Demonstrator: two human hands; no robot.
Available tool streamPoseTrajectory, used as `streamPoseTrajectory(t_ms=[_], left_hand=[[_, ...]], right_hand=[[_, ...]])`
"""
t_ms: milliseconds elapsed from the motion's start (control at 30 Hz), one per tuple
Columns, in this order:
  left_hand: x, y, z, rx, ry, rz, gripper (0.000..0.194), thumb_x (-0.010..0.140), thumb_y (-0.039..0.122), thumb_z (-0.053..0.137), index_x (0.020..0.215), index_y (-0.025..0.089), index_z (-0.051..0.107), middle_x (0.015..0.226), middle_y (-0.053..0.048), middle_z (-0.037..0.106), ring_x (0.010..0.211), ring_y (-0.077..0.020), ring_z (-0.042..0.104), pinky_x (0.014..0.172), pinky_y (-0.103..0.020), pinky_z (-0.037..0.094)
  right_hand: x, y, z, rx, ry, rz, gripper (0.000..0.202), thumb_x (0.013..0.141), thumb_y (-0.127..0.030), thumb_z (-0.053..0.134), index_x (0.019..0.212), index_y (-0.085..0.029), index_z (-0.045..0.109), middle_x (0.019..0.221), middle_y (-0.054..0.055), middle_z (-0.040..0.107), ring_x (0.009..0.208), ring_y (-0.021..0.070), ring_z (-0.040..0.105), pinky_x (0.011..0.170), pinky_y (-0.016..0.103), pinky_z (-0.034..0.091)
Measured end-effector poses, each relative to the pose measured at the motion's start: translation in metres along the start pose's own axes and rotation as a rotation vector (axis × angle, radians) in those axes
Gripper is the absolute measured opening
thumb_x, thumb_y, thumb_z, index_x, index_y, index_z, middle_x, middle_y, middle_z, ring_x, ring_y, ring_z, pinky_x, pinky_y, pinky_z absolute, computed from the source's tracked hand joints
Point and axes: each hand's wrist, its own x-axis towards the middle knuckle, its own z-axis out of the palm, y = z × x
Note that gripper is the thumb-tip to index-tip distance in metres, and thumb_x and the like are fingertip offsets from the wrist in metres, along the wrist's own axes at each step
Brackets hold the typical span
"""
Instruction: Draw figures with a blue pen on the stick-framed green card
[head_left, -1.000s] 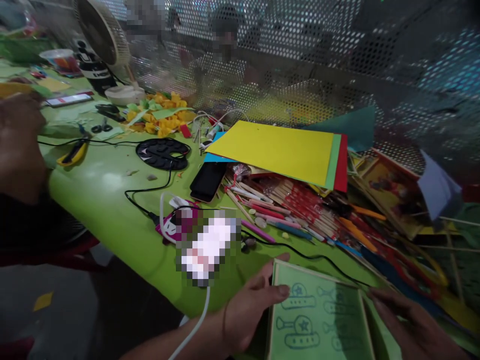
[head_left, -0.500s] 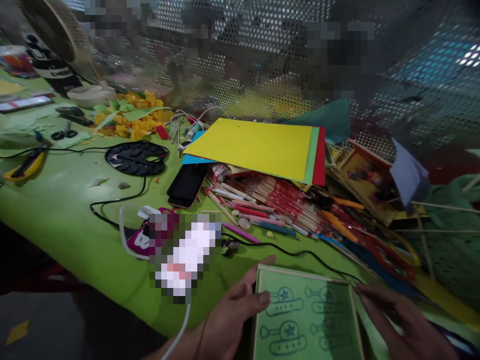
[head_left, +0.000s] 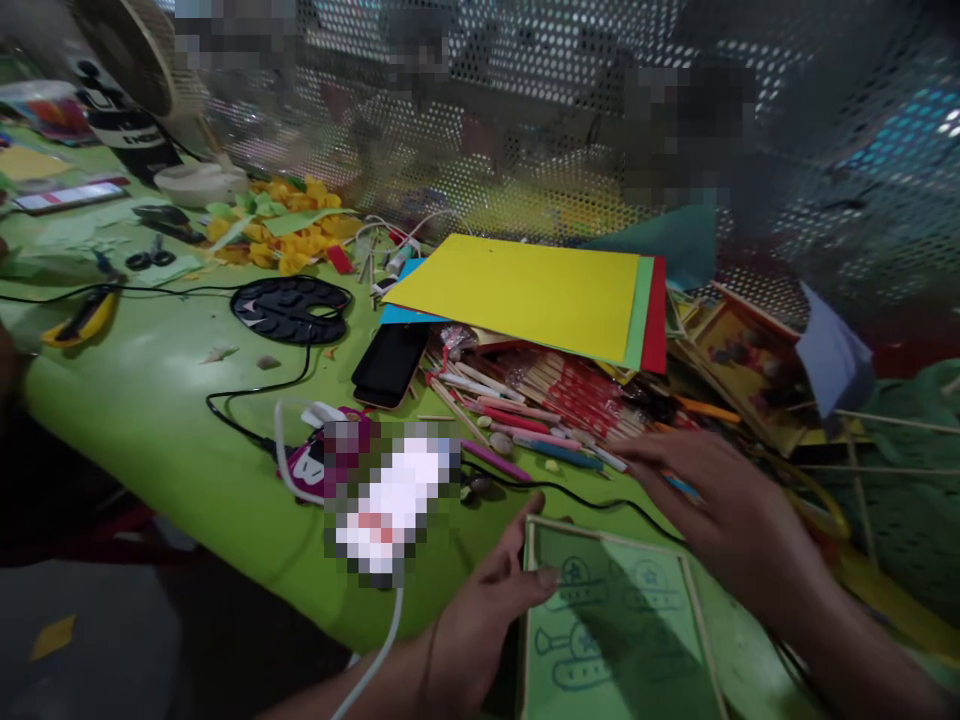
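My left hand (head_left: pixel 480 620) grips the left edge of a shallow green board (head_left: pixel 622 620) with thin wooden strips along its rim, thumb on the face and fingers behind. Tank-like shapes are drawn on it in dark lines; the lower edge runs out of view. My right hand (head_left: pixel 720 510) is above the board's upper right corner, fingers stretched toward a pile of pens (head_left: pixel 532 430), and its shadow falls across the drawings. Its fingertips are close to the end of a white pen (head_left: pixel 613 458); whether they touch it, I cannot tell. No object shows in that hand.
A lit phone (head_left: pixel 397 505) with a white cable lies left of the board. Behind are a dark phone (head_left: pixel 390 365), wooden sticks in red wrapping (head_left: pixel 566 390) and coloured paper sheets (head_left: pixel 525 295). A black cable (head_left: pixel 600 495) crosses the table. Further left stands a fan (head_left: pixel 135 60).
My right hand has let go of the board's right edge and moved up and left toward the pens. My left hand still holds the board. The view has shifted slightly left.
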Motion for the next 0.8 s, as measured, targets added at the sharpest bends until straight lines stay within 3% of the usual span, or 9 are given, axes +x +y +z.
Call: streamPoseTrajectory(t_ms=[133,300,467,633,800], left_hand=[[0.002,-0.001,0.000,0.016,0.000,0.030,0.093,0.078,0.030,0.080,0.161,0.031,0.037,0.152,-0.005,0.058,0.139,-0.0315,0.055,0.120,-0.047,0.036],[-0.002,0.005,0.002,0.127,-0.037,0.098,0.095,0.082,0.027,0.072,0.165,0.031,0.026,0.165,0.000,0.041,0.155,-0.0261,0.034,0.128,-0.042,0.025],[-0.004,0.006,0.000,0.306,-0.016,0.163,0.097,0.081,0.027,0.071,0.165,0.024,0.024,0.171,0.001,0.026,0.161,-0.0249,0.015,0.131,-0.039,0.010],[-0.003,0.003,-0.001,0.410,-0.033,0.199,0.097,0.081,0.025,0.069,0.165,0.024,0.022,0.174,0.002,0.011,0.162,-0.0248,0.003,0.131,-0.040,0.003],[-0.004,0.006,-0.002,0.566,-0.030,0.273,0.086,0.082,0.026,0.067,0.162,0.026,0.034,0.174,0.003,0.010,0.162,-0.0229,-0.002,0.131,-0.041,-0.003]], right_hand=[[0.082,-0.023,0.046,-0.026,-0.127,-0.098,0.030,0.104,-0.025,0.047,0.113,-0.019,0.075,0.109,0.012,0.078,0.101,0.0271,0.070,0.088,0.040,0.055],[0.143,-0.044,0.093,-0.333,-0.378,0.043,0.031,0.103,-0.020,0.049,0.120,-0.018,0.074,0.119,0.013,0.076,0.113,0.0269,0.068,0.095,0.035,0.051],[0.167,-0.051,0.106,-0.467,-0.441,0.186,0.029,0.097,-0.015,0.051,0.109,-0.009,0.077,0.107,0.022,0.078,0.102,0.0312,0.074,0.084,0.035,0.053],[0.178,-0.048,0.107,-0.491,-0.490,0.232,0.031,0.096,-0.023,0.056,0.114,-0.010,0.078,0.110,0.023,0.078,0.105,0.0321,0.074,0.088,0.037,0.054],[0.179,-0.051,0.107,-0.462,-0.516,0.237,0.029,0.092,-0.024,0.061,0.112,-0.011,0.078,0.113,0.021,0.077,0.105,0.0307,0.074,0.086,0.033,0.053]])
